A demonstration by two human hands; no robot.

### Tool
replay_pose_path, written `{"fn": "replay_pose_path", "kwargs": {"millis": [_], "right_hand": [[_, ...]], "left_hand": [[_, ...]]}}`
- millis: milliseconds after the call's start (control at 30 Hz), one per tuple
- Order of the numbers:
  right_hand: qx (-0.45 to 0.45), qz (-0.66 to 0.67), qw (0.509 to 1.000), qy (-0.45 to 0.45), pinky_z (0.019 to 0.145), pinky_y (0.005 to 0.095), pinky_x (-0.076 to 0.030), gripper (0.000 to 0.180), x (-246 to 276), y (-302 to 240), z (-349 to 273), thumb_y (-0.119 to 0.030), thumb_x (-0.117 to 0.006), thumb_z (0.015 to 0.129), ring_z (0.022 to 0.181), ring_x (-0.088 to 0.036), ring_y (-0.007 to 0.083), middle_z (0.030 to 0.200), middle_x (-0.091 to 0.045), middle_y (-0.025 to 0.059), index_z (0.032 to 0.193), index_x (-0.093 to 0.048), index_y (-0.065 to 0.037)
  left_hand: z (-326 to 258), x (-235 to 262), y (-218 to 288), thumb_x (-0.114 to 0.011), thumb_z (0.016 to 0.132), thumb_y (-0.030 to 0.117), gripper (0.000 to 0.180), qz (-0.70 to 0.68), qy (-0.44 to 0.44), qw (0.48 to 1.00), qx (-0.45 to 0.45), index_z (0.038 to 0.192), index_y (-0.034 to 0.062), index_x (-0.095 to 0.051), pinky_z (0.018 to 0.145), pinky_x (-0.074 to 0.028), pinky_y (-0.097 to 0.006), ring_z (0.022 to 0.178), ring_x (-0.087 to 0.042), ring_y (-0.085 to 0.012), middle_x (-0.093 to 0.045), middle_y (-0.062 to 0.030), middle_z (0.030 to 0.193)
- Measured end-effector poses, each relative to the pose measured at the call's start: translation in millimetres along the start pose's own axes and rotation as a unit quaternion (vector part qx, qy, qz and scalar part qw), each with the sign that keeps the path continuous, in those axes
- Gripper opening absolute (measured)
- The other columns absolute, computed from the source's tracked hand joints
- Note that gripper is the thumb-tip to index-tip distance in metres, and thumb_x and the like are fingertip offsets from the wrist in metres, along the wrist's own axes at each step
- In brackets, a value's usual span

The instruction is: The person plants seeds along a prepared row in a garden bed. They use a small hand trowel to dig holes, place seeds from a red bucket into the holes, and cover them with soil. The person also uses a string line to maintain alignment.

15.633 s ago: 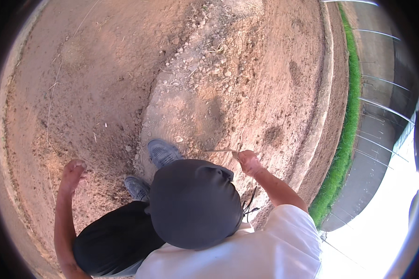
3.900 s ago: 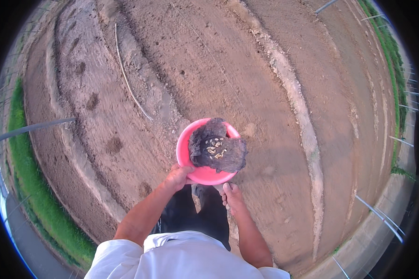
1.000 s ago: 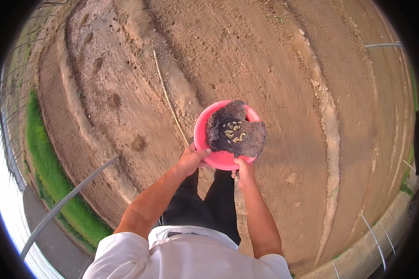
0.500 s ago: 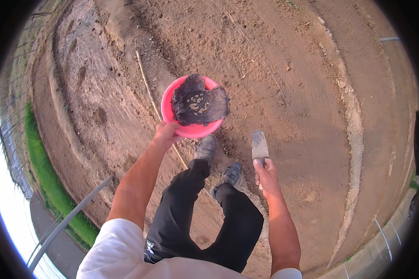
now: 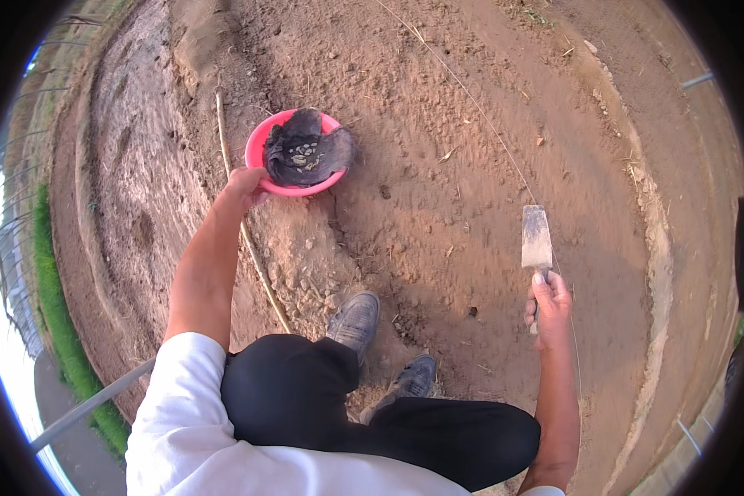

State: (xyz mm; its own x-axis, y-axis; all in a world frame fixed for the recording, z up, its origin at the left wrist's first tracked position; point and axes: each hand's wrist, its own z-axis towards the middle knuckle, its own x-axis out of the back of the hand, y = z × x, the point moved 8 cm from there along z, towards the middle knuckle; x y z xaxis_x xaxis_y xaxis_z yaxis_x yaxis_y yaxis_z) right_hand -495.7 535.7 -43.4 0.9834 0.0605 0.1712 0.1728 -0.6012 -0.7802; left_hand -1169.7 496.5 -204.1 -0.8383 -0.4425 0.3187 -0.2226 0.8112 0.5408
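Observation:
My left hand [image 5: 249, 185] grips the near-left rim of a pink bowl [image 5: 336, 126] held out ahead of me. Inside, a dark cloth [image 5: 336, 151] lines the bowl and hangs over its right rim. Several small pale pieces, perhaps seeds [image 5: 304, 155], lie in the cloth's middle. On the right, my right hand [image 5: 551, 299] is closed around the handle of a trowel [image 5: 536, 237]. Its flat, soil-smeared blade points away from me, over the brown soil and beside a thin string [image 5: 498, 132].
Bare soil [image 5: 438, 207] spreads ahead, with a low ridge at the right. A long thin stick [image 5: 260, 264] lies left of my shoes [image 5: 355, 321]. A grey pipe [image 5: 91, 405] crosses at lower left, near a green grass strip [image 5: 58, 289].
The bowl has moved left and a little away from me. My right hand has carried the trowel to the right, near the string. My knees are now bent deeper.

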Motion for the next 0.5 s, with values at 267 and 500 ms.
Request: {"fn": "replay_pose_path", "kwargs": {"millis": [267,500], "right_hand": [[0.018,-0.034,0.999,0.007,0.04,0.0227,-0.037,0.021,22.7,-1.1,-17.0,-0.024,-0.064,0.099,0.049,-0.047,0.0053,0.072,-0.052,-0.0017,0.109,-0.058,-0.006],[-0.018,-0.099,0.995,-0.011,0.04,0.0244,-0.037,0.014,30.4,18.1,-13.2,-0.02,-0.063,0.099,0.047,-0.048,0.007,0.069,-0.053,-0.0009,0.104,-0.058,-0.008]], "left_hand": [[-56.1,68.1,-81.9,-0.068,0.09,0.056,0.059,0.024,0.163,0.981,-0.098,0.106,-0.0004,-0.06,0.038,-0.043,-0.03,0.049,-0.059,-0.0206,-0.06,-0.0089,0.071],[-103.6,58.7,-214.7,-0.075,0.077,0.044,0.047,0.179,0.191,0.965,0.031,0.086,-0.0024,-0.071,0.066,-0.058,-0.039,0.069,-0.071,-0.0272,-0.072,-0.0178,0.081]]}}
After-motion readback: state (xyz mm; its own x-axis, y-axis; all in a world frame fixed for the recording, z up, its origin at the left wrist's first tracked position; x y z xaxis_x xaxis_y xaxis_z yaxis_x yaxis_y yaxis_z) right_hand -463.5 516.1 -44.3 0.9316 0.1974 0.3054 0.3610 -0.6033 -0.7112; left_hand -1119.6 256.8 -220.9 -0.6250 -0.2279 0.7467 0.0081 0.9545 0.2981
